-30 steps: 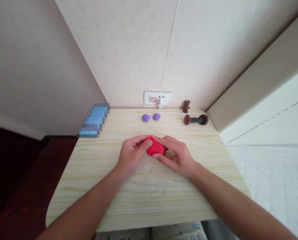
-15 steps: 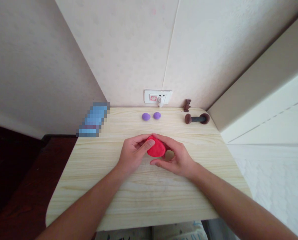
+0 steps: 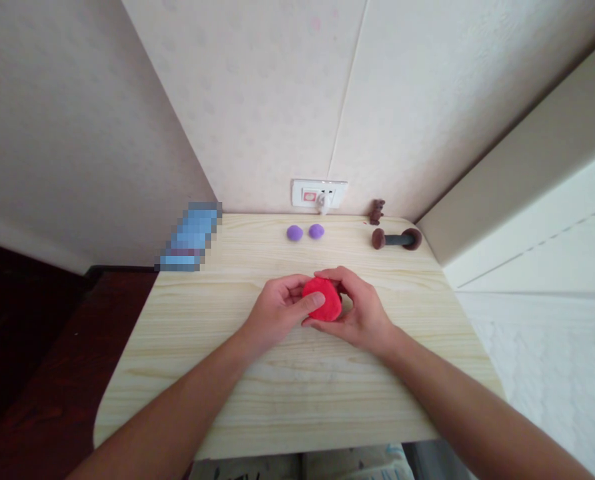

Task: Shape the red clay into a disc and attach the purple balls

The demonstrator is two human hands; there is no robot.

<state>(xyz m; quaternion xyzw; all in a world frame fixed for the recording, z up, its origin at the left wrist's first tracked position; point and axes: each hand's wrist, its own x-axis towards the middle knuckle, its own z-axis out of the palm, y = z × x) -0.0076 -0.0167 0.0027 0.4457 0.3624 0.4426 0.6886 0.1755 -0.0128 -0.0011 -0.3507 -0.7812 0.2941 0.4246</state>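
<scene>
A flattened, rounded piece of red modelling clay (image 3: 330, 303) is held between both hands above the middle of the table. My left hand (image 3: 284, 307) grips it from the left, its thumb pressed on the face towards me and its fingers partly hidden behind. From the right, my right hand (image 3: 360, 307) curves around the clay, with fingers at its upper edge and thumb along its lower edge. Behind them on the table lie two purple clay lumps, a left one (image 3: 294, 233) and a right one (image 3: 316, 231), side by side and apart.
A dark dumbbell-shaped object (image 3: 397, 239) lies at the table's back right, before a small brown figurine (image 3: 376, 211). A blurred blue item (image 3: 190, 237) sits at the back left. A wall socket (image 3: 320, 194) holds a white plug. The pale wooden table (image 3: 297, 407) has rounded corners.
Both hands have shifted slightly right and the red clay has turned between them. My right thumb has come in against its lower edge; my left thumb sits further over its face.
</scene>
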